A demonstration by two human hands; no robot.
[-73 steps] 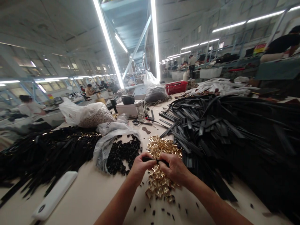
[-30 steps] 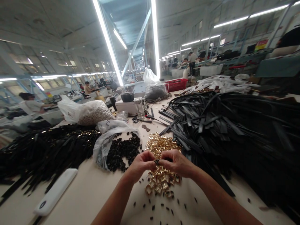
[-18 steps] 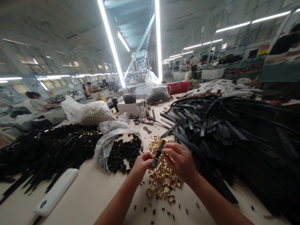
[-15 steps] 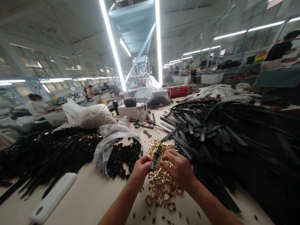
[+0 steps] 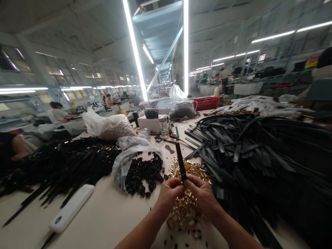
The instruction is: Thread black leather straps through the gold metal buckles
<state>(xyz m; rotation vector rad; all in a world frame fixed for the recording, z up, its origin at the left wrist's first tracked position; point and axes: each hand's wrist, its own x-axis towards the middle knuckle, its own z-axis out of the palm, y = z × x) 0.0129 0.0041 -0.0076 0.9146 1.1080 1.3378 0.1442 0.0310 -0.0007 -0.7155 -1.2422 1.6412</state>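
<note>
Between my two hands, a narrow black strap [image 5: 180,158] points up and away from me. My left hand [image 5: 169,193] pinches its near end from the left. From the right, my right hand [image 5: 201,193] grips the same end, fingertips close to the left ones. The fingers cover whatever lies at that end. Beneath both hands spreads a heap of gold-coloured metal buckles [image 5: 188,204]. Left of them, small black loops [image 5: 144,169] spill from a clear plastic bag [image 5: 119,173].
Long black straps [image 5: 233,145] are piled at the right, more black straps with gold hardware [image 5: 77,159] at the left. A white handheld device [image 5: 72,207] lies front left. Behind stand a glass jar [image 5: 163,126], a red basket [image 5: 206,103] and filled bags [image 5: 114,126]. Co-workers sit further off.
My hands have come together on the strap, the right one closing on its near end. More of the strap's length now shows. The view has swung slightly left.
</note>
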